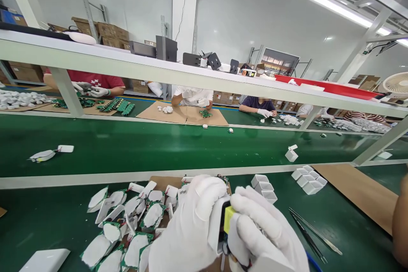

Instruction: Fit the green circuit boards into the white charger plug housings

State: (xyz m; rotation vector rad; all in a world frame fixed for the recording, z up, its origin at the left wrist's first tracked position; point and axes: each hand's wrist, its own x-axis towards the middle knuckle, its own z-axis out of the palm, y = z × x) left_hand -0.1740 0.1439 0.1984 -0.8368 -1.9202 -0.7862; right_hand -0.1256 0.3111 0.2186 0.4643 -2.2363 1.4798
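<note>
My left hand [191, 225], in a white glove, is wrapped round a white plastic housing [214, 226] whose open, dark side faces right. My right hand [266, 229], also gloved, pinches a small yellow block [228, 219] at that opening. Some wires and a dark part show below the block, mostly covered by my fingers. Left of my hands lies a heap of white parts with green circuit boards [153, 216]. White open boxes [264, 187] stand just beyond my right hand. To its right, tweezers [307, 236] and a thin pointed tool [318, 233] rest on the green bench.
A white cover [44, 261] lies at front left. Beyond the bench runs a green conveyor [159, 148] carrying scattered parts. More white boxes [309, 179] stand beside a cardboard sheet [357, 191]. A shelf beam [191, 77] crosses ahead. Co-workers sit opposite; a bare arm [400, 221] shows at right.
</note>
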